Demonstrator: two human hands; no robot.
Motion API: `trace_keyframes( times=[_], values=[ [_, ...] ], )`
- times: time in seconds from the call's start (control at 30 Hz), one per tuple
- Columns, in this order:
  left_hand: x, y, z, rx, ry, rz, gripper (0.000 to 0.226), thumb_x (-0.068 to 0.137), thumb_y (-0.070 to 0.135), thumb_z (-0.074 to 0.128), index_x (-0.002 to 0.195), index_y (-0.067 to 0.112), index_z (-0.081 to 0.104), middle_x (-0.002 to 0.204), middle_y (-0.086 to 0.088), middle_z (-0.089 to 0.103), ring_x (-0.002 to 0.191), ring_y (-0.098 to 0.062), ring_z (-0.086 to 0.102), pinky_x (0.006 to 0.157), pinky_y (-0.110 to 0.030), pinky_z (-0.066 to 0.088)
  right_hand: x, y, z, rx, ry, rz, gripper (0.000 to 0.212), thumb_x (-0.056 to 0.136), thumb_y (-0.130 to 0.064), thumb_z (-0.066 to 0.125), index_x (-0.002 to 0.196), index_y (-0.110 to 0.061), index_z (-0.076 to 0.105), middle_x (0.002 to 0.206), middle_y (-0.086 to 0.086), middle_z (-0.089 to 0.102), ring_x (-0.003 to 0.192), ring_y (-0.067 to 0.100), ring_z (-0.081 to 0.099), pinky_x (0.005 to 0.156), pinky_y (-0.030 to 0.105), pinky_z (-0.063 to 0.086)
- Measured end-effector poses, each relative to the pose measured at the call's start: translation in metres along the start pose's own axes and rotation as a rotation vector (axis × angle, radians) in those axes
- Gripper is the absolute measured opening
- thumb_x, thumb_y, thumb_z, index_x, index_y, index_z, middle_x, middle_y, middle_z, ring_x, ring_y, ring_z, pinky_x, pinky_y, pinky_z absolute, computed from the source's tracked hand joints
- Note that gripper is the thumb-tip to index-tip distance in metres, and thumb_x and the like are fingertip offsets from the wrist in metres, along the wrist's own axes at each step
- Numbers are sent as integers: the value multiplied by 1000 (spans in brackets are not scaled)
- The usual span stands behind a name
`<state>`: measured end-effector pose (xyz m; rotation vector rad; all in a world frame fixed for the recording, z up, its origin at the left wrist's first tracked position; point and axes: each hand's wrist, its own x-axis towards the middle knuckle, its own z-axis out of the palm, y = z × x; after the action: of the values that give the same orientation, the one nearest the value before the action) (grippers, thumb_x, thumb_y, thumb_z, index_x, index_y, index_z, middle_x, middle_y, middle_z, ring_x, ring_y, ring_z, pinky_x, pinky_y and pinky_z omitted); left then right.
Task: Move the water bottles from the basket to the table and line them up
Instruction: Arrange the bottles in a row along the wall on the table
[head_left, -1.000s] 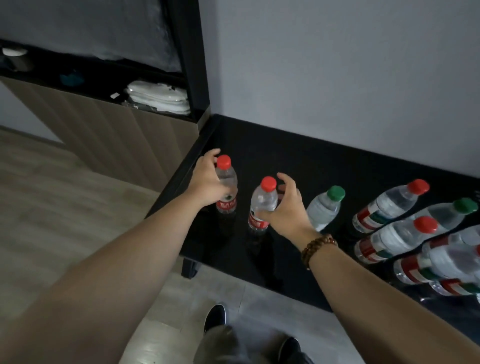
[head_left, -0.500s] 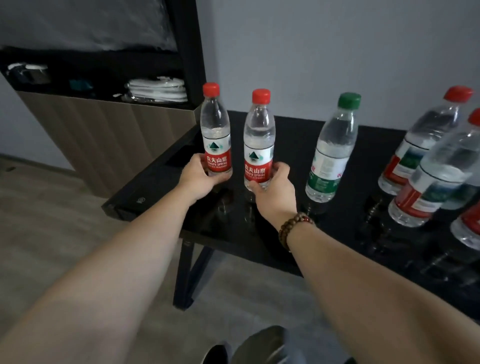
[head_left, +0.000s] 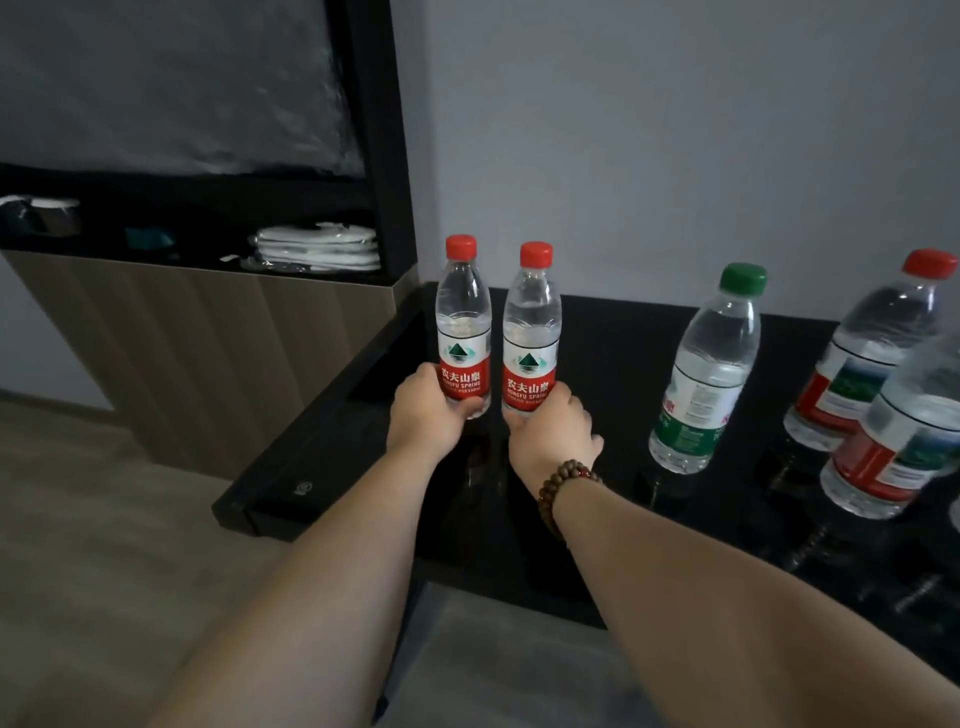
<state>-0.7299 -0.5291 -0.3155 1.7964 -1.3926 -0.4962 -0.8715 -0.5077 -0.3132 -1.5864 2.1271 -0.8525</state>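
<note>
Two red-capped Nongfu Spring bottles stand upright, just beside each other, at the left end of the black surface (head_left: 613, 364). My left hand (head_left: 423, 415) is wrapped round the left bottle (head_left: 463, 322); my right hand (head_left: 553, 426) is wrapped round the right bottle (head_left: 531, 332). Green-capped bottle (head_left: 706, 374) stands apart, to the right.
</note>
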Motion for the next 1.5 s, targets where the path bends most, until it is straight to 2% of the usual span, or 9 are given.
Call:
trace_keyframes(
  times=[0.2, 0.37, 0.5, 0.67, 0.87, 1.1, 1.4, 1.43, 1.5],
  values=[
    [75, -8, 24, -2, 28, 25, 53, 77, 37, 86, 120, 18, 61, 117, -1, 69, 109, -24, 67, 94, -47, 55, 56, -30, 38, -120, -15, -73, 55, 96, -47, 60, 138, -16, 41, 135, 4, 57, 126, 24, 53, 106, 44, 40],
    [134, -6, 47, -22, 35, 69, 47, 83, 31, 81, 124, 19, 62, 120, 0, 68, 112, -22, 65, 95, -43, 54, 110, -53, 65, -146, 52, -41, 58, 92, -50, 66, 134, -16, 45, 131, 2, 61, 122, 22, 58, 104, 41, 41],
    [185, -4, 66, -3, 51, 49, 48, 84, 35, 80, 125, 20, 60, 120, -2, 68, 111, -26, 65, 94, -48, 54, 165, -66, 80, -159, 21, -43, 57, 94, -49, 65, 135, -15, 45, 133, 4, 59, 125, 23, 55, 107, 41, 39],
    [244, 3, 88, 186, 76, 40, 46, 86, 43, 76, 124, 22, 60, 120, -3, 67, 114, -27, 62, 100, -47, 44, 231, -75, 104, -135, 51, -20, 55, 92, -49, 67, 131, -16, 46, 131, 3, 60, 123, 23, 57, 107, 42, 40],
    [302, 8, 110, 207, 39, 40, 51, 89, 45, 73, 130, 21, 56, 125, -5, 66, 117, -29, 60, 102, -48, 41, 295, -89, 123, -78, 42, 37, 56, 90, -48, 71, 131, -16, 50, 126, 4, 63, 118, 24, 60, 106, 44, 40],
    [334, 10, 130, 239, 42, 58, 50, 92, 46, 69, 131, 20, 53, 124, -8, 65, 116, -31, 60, 102, -48, 41, 337, -91, 136, -92, 62, 58, 52, 93, -50, 65, 131, -16, 50, 124, 4, 64, 115, 25, 63, 105, 47, 39],
    [342, 5, 131, 84, 12, 61, 50, 84, 40, 79, 124, 22, 56, 121, -6, 66, 113, -31, 63, 100, -51, 50, 339, -92, 139, -48, 83, 64, 51, 91, -51, 67, 127, -19, 52, 116, 1, 65, 107, 22, 64, 103, 45, 41],
    [341, 7, 128, 73, -3, 50, 52, 82, 39, 80, 123, 21, 54, 121, -6, 65, 113, -31, 63, 98, -50, 51, 337, -92, 137, -20, 88, 65, 53, 90, -51, 70, 127, -19, 52, 116, 1, 65, 107, 22, 64, 103, 45, 40],
    [337, 10, 119, 117, -44, 41, 56, 81, 34, 83, 125, 19, 52, 121, -8, 63, 113, -31, 63, 96, -48, 54, 330, -94, 133, 38, 98, 93, 69, 85, -50, 76, 138, -16, 47, 125, 3, 64, 115, 22, 62, 105, 44, 41]
  ],
)
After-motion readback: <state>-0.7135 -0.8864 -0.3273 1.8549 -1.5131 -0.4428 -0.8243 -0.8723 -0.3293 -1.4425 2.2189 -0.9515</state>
